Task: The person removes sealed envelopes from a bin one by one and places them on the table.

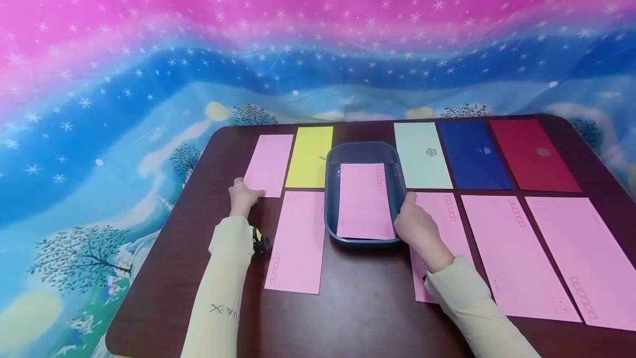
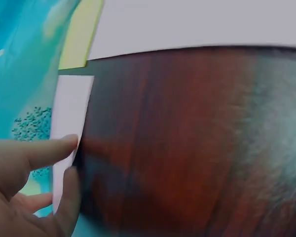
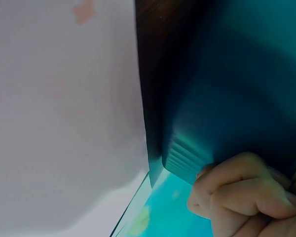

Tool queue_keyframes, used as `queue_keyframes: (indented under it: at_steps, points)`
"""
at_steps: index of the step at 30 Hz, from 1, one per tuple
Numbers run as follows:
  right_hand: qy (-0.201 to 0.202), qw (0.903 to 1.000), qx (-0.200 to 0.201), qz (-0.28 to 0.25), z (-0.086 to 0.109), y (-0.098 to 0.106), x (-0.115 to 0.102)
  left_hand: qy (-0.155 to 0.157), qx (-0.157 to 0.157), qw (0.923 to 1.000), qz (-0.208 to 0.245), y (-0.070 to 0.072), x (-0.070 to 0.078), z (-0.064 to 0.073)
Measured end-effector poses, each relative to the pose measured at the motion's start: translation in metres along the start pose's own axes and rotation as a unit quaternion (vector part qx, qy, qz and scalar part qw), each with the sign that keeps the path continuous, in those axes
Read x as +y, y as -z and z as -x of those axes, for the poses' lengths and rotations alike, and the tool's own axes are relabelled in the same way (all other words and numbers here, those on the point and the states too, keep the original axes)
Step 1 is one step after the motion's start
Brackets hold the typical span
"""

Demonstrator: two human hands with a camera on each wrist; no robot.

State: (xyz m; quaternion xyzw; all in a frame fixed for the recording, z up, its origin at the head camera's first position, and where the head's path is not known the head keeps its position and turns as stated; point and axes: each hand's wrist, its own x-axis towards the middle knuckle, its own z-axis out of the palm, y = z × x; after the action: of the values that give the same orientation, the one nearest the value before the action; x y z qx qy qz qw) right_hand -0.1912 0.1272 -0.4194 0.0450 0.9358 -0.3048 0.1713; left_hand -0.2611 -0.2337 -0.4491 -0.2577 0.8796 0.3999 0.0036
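Observation:
A dark blue plastic basin (image 1: 365, 242) is at the middle of the table, with a pink envelope (image 1: 364, 200) lying in it. My right hand (image 1: 419, 228) grips the basin's right side; in the right wrist view its curled fingers (image 3: 241, 185) are against the ribbed part of the basin (image 3: 227, 98). At the far left, my left hand (image 1: 242, 199) is at the near left corner of another pink envelope (image 1: 272, 162). The left wrist view shows its spread thumb and fingers (image 2: 54, 150) touching that envelope's edge (image 2: 71, 108).
A yellow envelope (image 1: 310, 156) lies left of the basin. Pale green (image 1: 419, 153), blue (image 1: 472, 153) and red (image 1: 531, 153) envelopes lie at the back right. Larger pink envelopes (image 1: 296, 245) lie nearer, on both sides of the brown table (image 1: 358, 314). A patterned cloth (image 1: 318, 59) hangs behind.

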Motion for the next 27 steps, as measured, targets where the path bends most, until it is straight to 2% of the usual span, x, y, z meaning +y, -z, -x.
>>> queue_keyframes:
  at_steps: [4,9,21,27]
  points:
    - [0.000,1.0000,0.002,-0.001,0.000,-0.001,0.000,0.000,0.035,0.9987,-0.037,-0.006,-0.002,-0.001]
    - [-0.009,1.0000,0.000,-0.001,-0.001,-0.001,0.000,0.004,0.062,0.9965,-0.056,-0.012,-0.002,-0.001]
    - [-0.010,0.9999,0.001,-0.004,-0.002,-0.002,0.000,0.007,0.070,0.9930,-0.095,-0.017,0.000,-0.003]
    - [-0.013,0.9999,0.002,-0.003,-0.002,-0.002,0.000,0.010,0.060,0.9903,-0.125,-0.020,0.003,-0.001]
